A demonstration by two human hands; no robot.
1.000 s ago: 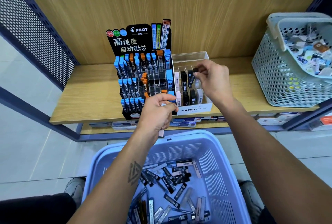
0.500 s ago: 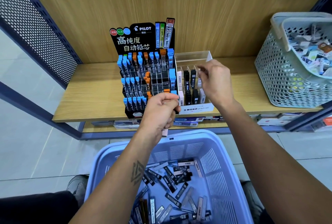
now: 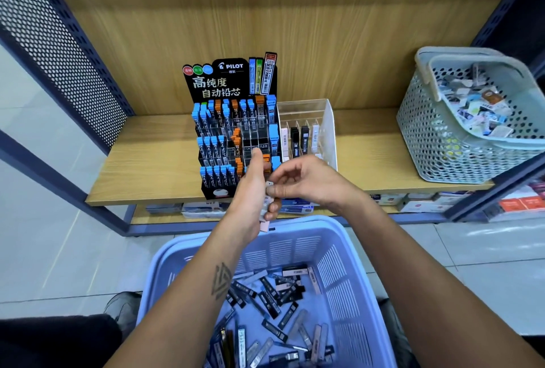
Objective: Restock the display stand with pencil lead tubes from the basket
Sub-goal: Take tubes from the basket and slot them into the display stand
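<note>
Hands meet above my blue basket [image 3: 348, 288]: left hand [image 3: 250, 187] grips pale lead tubes [image 3: 267, 211], right hand [image 3: 300, 182] pinches one; display stand [image 3: 233, 131] stands just beyond on the shelf [image 3: 147, 161].

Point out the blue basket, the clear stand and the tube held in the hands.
blue basket [image 3: 339, 264]: head view, on its slotted right wall.
clear stand [image 3: 326, 129]: head view, on its bare right side wall.
tube [image 3: 264, 224]: head view, on its pale lower end below the fingers.

Both forearms reach forward, left hand [image 3: 250, 190] upright, thumb raised, right hand [image 3: 306, 183] pinching against it.
</note>
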